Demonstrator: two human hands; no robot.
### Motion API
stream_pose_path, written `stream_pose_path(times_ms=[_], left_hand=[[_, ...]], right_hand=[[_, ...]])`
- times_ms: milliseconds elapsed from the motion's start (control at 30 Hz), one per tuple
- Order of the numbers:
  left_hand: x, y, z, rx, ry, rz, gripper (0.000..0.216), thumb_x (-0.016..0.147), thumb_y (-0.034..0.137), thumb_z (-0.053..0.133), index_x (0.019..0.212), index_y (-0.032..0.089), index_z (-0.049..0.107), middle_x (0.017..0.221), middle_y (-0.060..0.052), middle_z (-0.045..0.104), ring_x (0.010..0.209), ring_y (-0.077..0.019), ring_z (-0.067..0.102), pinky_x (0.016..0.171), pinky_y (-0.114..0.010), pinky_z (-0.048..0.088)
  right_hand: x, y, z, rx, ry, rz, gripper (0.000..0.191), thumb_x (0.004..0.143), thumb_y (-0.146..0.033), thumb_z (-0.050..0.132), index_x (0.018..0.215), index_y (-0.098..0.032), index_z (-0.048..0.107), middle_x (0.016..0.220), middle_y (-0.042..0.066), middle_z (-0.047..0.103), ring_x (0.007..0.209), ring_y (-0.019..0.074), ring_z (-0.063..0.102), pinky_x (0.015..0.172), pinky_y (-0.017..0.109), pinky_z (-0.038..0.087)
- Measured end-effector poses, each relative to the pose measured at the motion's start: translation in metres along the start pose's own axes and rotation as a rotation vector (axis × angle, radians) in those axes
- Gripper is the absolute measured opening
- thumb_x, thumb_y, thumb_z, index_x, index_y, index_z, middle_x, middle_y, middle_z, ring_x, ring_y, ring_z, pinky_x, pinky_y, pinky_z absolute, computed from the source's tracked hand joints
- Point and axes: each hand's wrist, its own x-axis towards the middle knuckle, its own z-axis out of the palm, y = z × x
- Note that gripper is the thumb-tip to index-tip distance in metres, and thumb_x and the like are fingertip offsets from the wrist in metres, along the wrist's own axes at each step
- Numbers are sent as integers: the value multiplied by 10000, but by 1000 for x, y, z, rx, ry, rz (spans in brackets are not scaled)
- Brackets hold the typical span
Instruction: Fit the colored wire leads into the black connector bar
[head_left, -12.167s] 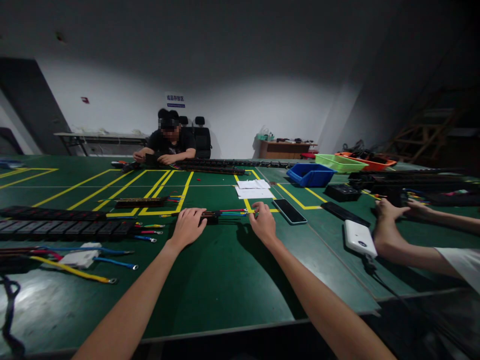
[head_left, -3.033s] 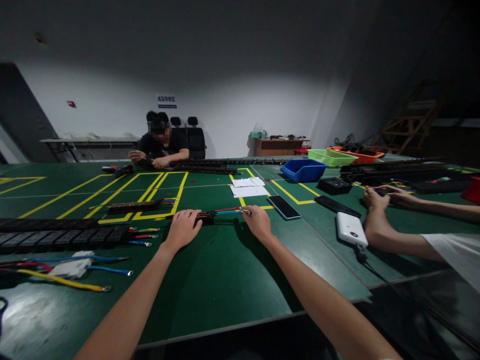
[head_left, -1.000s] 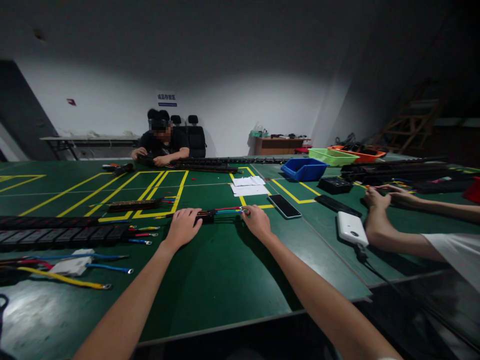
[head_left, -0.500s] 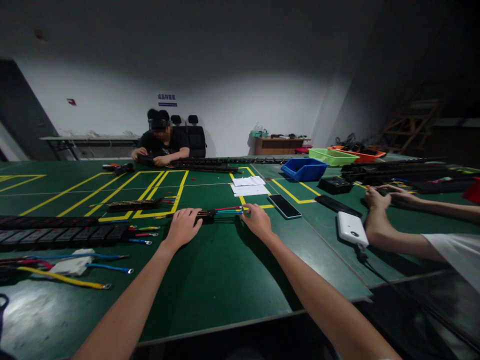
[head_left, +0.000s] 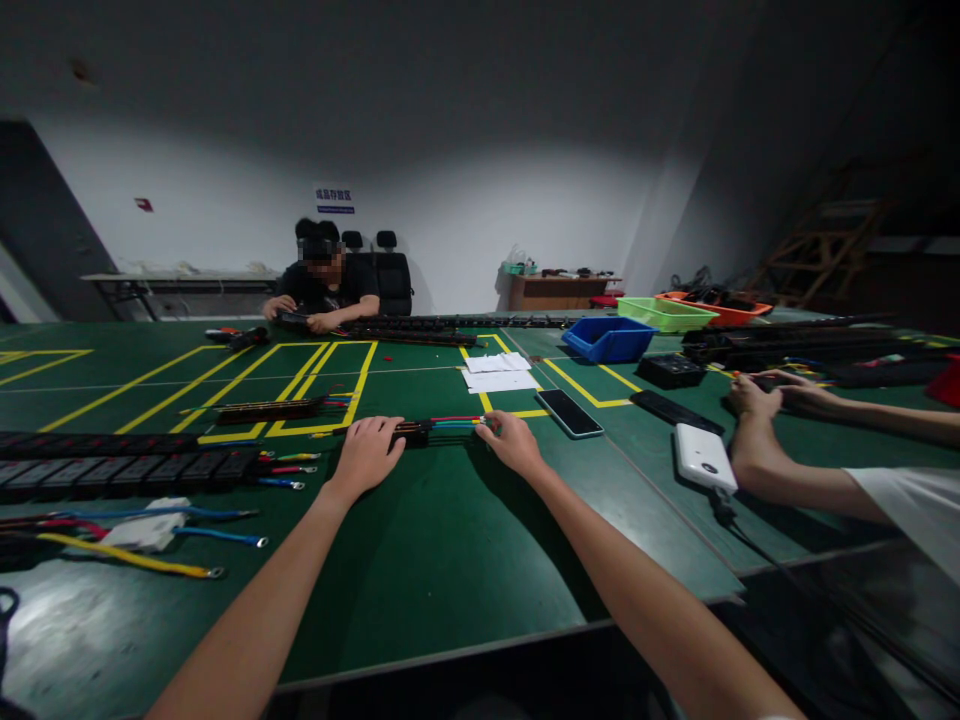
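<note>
A short black strip [head_left: 417,433] with red, blue and green wires [head_left: 454,422] coming out of its right end lies across the green table [head_left: 450,540]. My left hand [head_left: 367,452] rests on the strip's left part, fingers curled over it. My right hand [head_left: 511,441] is closed on the far ends of the coloured wires, pinching them just right of the strip.
Long black strips [head_left: 112,470] and loose yellow and blue cables [head_left: 127,555] lie at the left. A phone [head_left: 568,412], white papers [head_left: 499,378], a white device [head_left: 702,457] and a blue bin [head_left: 607,340] sit to the right. A co-worker's arms [head_left: 787,440] rest at the right; another person [head_left: 322,290] sits across.
My right hand has slid slightly left along the wires toward the strip. My left hand stays on the strip.
</note>
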Motion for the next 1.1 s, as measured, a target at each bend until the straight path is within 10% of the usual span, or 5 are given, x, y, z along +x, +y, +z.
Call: stream_pose_path(times_ms=[400, 667, 1100], left_hand=[[0, -2, 1, -1, 14, 10, 480, 992, 425, 415, 1379, 205, 594, 1337, -118, 668, 1284, -305, 570, 1132, -538, 395], [0, -2, 1, 11, 9, 13, 495, 1000, 432, 392, 1387, 198, 591, 1329, -119, 667, 1286, -305, 567, 1141, -538, 386], [0, -3, 3, -18, 9, 4, 468, 988, 424, 421, 1376, 229, 598, 1341, -114, 667, 1294, -316, 568, 1128, -563, 401]], right_hand=[[3, 6, 6, 162, 48, 37, 244, 898, -421, 667, 958, -191, 726, 872, 44, 730, 797, 172, 661, 649, 243, 438], [10, 9, 14, 820, -47, 253, 317, 827, -415, 700, 971, -133, 715, 780, 22, 677, 519, 87, 561, 421, 184, 411], [8, 3, 11, 820, -18, 266, 187, 820, -261, 727, 960, -139, 702, 715, 0, 663, 460, 67, 523, 363, 159, 388]])
